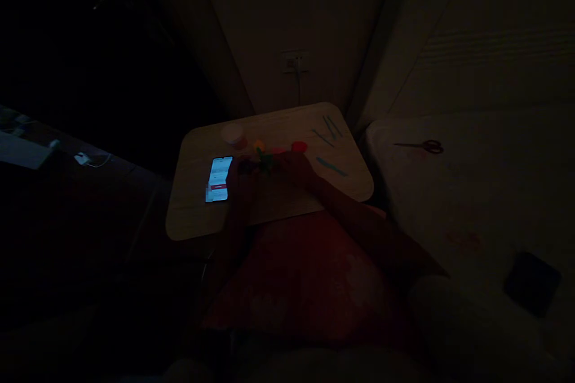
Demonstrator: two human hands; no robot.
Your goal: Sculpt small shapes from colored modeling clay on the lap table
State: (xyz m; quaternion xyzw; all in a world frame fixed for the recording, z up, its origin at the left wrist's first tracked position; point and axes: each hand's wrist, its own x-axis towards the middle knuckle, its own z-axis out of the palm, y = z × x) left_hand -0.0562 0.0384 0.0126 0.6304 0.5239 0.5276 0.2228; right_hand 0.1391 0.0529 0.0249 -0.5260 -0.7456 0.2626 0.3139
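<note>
The picture is very dark. Over a small wooden table my left hand (238, 178) is beside a lit phone (220, 176), overlapping its right edge. My right hand (294, 166) is just right of a small green piece (266, 160) with several points, perhaps leaf-shaped. This piece lies between my two hands; whether either one grips it is too dark to see. Close behind are a yellow-orange lump (259, 145), a pink piece (279, 150) and a red lump (299, 146). The fingers of both hands are lost in shadow.
A pale round tub (233, 134) stands at the back left of the table (191, 215). Several thin blue-green strips (331, 166) lie at its right. Scissors (424, 146) rest on a pale surface to the right. A plugged-in socket (295, 61) is on the wall.
</note>
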